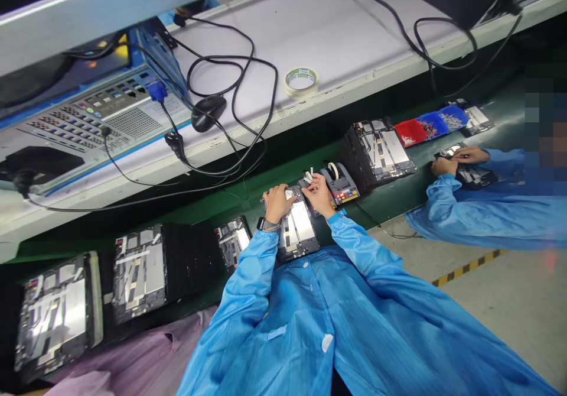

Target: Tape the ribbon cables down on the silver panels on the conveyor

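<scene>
An opened tablet with bare metal and black ribbon cables lies in front of me. My left hand rests on its upper left corner, fingers spread and thumb reaching inward. A small white square shows by the thumb. My right hand is at the tablet's upper right, fingers pinched on a white tape strip by the nearer tape dispenser, which the hand partly hides. A second grey tape dispenser with a lit red display stands just to the right.
Opened tablets stand stacked right and left, with a smaller opened device close by. Red and blue bins hold small parts. A co-worker's hands work at right. The shelf above holds cables, a mouse and tape roll.
</scene>
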A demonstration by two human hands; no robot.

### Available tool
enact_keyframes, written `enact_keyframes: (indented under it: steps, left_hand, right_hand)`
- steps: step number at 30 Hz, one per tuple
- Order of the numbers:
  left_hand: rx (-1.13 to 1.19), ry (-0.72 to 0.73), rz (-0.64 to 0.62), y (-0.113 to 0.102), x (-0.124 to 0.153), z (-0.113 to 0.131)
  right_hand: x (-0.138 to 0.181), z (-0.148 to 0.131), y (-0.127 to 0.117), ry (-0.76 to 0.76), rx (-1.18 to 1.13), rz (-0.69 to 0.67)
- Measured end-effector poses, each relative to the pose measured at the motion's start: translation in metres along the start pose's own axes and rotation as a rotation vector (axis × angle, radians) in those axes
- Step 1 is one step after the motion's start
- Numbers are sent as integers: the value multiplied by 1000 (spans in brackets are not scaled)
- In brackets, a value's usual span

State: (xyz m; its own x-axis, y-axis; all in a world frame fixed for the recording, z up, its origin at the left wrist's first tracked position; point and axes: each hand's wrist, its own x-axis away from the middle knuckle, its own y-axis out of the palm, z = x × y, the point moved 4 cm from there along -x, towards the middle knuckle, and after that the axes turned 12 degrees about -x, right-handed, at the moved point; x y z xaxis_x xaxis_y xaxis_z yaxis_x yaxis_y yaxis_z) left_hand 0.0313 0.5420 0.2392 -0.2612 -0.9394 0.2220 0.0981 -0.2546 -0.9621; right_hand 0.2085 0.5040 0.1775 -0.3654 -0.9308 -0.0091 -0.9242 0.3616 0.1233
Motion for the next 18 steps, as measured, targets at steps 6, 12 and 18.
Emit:
enact_keyframes:
  steps: [6,12,18]
  left_hand:
    - [37,13,-49,5,-9,-4]
    - [68,-3,-98,5,-19,-10]
    - [81,0,-125,2,-23,-8]
  right_hand:
    - [-8,7,18,32,106,-140]
    - [36,-6,-36,-167,251,52]
    - [68,17,-129,-233,736,162]
